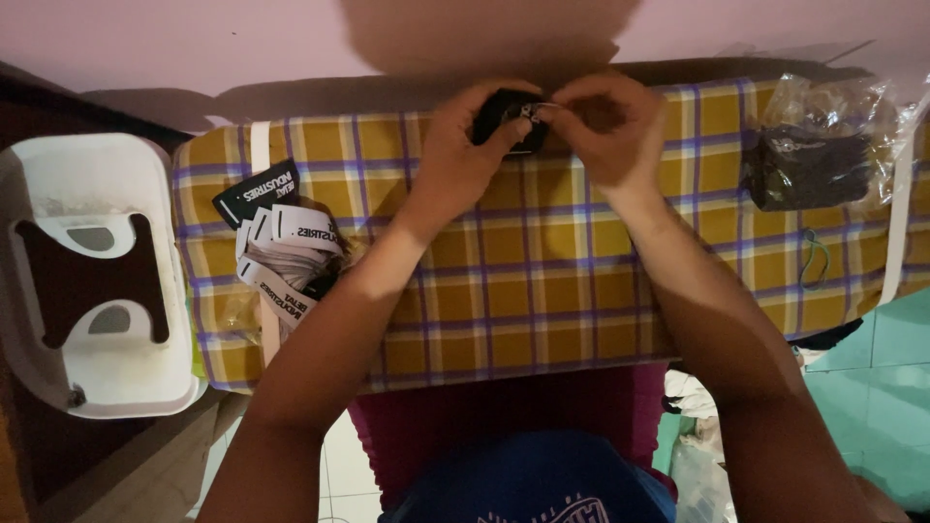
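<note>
Black, a small item (506,118) (perhaps fabric, hard to tell) is pinched by left hand (465,155) and right hand (605,126) over the checked cloth (542,281).

The small black thing (506,118) is mostly hidden by the left hand (465,155) and the right hand (605,126), so its kind is hard to tell. The dark stuff in the clear bag (823,145) is blurry. The white tub (92,276) runs off the left edge.
</note>
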